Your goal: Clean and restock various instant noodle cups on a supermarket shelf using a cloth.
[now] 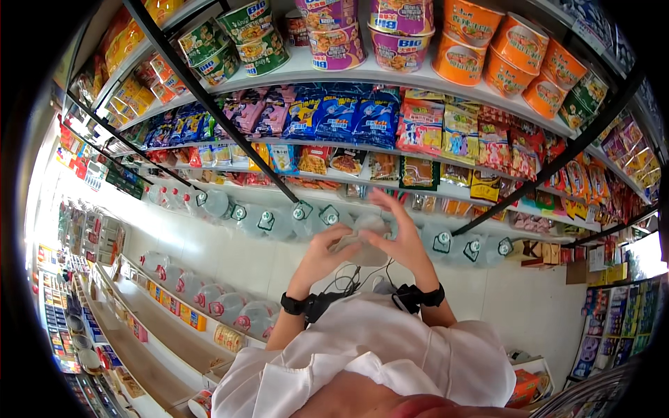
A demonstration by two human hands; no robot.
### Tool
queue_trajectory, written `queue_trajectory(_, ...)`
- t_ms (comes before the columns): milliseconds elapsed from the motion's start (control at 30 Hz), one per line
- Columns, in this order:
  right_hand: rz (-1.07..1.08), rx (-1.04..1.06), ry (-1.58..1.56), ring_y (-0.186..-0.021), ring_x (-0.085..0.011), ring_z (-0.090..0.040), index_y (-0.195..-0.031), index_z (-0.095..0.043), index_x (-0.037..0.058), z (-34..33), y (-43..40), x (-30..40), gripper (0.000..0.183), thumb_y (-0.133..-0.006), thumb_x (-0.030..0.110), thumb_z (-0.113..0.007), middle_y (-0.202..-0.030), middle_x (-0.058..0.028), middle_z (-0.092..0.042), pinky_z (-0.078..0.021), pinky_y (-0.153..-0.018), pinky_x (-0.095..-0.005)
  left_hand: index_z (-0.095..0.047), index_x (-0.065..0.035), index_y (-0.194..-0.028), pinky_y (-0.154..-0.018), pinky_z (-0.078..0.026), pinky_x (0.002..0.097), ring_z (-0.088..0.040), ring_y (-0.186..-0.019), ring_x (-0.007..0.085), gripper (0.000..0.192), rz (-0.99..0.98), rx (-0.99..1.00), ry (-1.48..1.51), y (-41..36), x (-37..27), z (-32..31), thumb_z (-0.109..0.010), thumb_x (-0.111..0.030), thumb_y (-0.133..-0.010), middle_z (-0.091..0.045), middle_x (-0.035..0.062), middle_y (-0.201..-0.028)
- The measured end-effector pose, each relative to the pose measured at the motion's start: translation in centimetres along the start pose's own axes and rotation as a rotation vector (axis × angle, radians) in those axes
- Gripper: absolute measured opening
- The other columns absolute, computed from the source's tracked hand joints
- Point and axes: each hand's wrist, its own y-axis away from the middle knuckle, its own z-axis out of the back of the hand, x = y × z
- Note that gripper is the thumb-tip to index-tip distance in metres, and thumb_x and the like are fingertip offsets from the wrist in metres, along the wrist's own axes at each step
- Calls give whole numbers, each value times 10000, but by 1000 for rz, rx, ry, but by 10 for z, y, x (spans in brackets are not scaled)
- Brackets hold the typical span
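Note:
My left hand [325, 256] has its thumb and fingers around the edge of a pale, greyish, blurred thing [369, 256], perhaps a cloth or a thin bag. Close by on the right, my right hand [401, 237] is raised with its fingers spread. Its thumb overlaps the pale thing from this angle, and whether it touches is unclear. Both hands are in front of my chest, above the tiled floor and before a stocked shop shelf. Each wrist wears a black strap with a dark device, and thin black cables [345, 279] hang between them.
Tiered shelves carry instant noodle tubs [402, 49], snack bags [342, 120] and packets [313, 159]. Large clear water bottles [266, 219] line the floor beneath. More bottles [209, 298] stand left beside a low shelf unit [172, 339]. Cardboard boxes [577, 271] sit at right.

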Motion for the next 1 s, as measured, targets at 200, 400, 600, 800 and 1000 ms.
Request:
queue_trajectory(200, -452, 619, -176, -923, -108, -609, -1201, -638, 6, -3, 3, -22, 398, -884, 218, -752, -1021, -71, -688, -505, -820, -293, -696, 4, -1090, -809, -508, 266, -636, -945, 111, 256, 16, -79, 142, 2, 20, 33, -761, -31, -845, -710, 68, -1037)
queue_trajectory(400, -486, 431, 346, -754, -94, -584, -1110, -664, -36, -56, -6, -24, 398, -950, 328, -673, -857, -48, -696, -483, -645, -282, -652, 15, -1157, -783, -526, 281, -663, -922, 143, 252, -178, -406, -157, 6, 28, 77, -684, -95, -932, -703, 115, -1028)
queue_trajectory(600, -467, 69, 40, -878, -76, -565, -1194, -637, -18, -156, -14, -33, 371, -976, 282, -643, -991, -33, -682, -469, -761, -243, -599, 22, -1253, -883, -543, 365, -622, -1105, 223, 489, 228, -140, 354, 39, 78, 174, -483, -403, -1042, -616, 127, -1261)
queue_trajectory(800, -424, 380, 82, -863, -68, -568, -1189, -654, 5, -238, -15, -12, 361, -977, 297, -637, -997, -15, -676, -470, -742, -247, -499, 61, -1357, -996, -485, 414, -612, -1164, 252, 554, 226, -110, 1194, 49, 87, 233, -428, -402, -1060, -615, 176, -1291)
queue_trajectory(1000, -571, 231, 77, -987, -67, -551, -1266, -606, 18, -261, -25, -11, 340, -994, 222, -613, -1110, -20, -637, -463, -843, -250, -565, 22, -1303, -914, -473, 264, -614, -1068, 109, 336, 119, -76, 718, 27, 98, 260, -583, -80, -983, -688, 40, -1157)
